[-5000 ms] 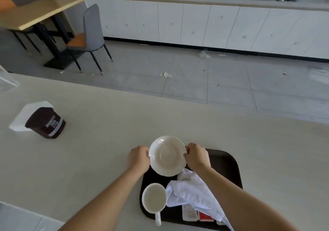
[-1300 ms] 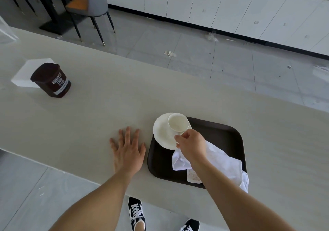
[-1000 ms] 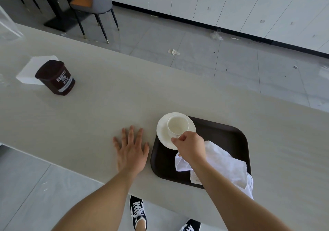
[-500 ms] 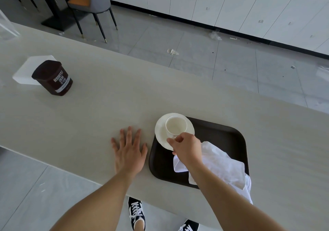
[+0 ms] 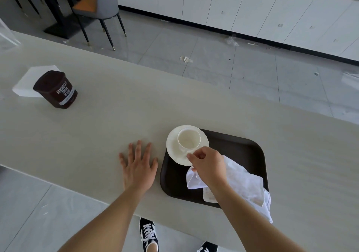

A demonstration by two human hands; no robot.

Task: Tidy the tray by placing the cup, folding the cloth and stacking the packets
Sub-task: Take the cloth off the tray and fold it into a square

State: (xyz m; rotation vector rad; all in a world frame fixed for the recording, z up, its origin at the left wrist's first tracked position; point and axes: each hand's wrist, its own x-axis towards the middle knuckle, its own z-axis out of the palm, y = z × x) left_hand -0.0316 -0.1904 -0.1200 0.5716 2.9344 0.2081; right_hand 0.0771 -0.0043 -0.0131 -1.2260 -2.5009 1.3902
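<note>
A white cup (image 5: 188, 140) stands upright on a white saucer (image 5: 172, 150) at the far left corner of the dark brown tray (image 5: 233, 147). My right hand (image 5: 206, 164) is at the cup's near side, its thumb and fingers curled in a pinch at the handle, which they hide. A crumpled white cloth (image 5: 242, 182) lies on the tray under my right wrist and hangs over the near right edge. One packet (image 5: 208, 195) peeks out from under the cloth. My left hand (image 5: 138, 166) rests flat on the table left of the tray, fingers spread.
A brown cocoa tub (image 5: 55, 89) stands at the far left of the table in front of a white box (image 5: 29, 81). The table's near edge runs just below the tray. A grey chair (image 5: 101, 7) stands on the floor beyond.
Five seconds ago both hands held the saucer and the cup stood on the tray's near left. The cup is now on the saucer. Over the last second, both hands barely moved.
</note>
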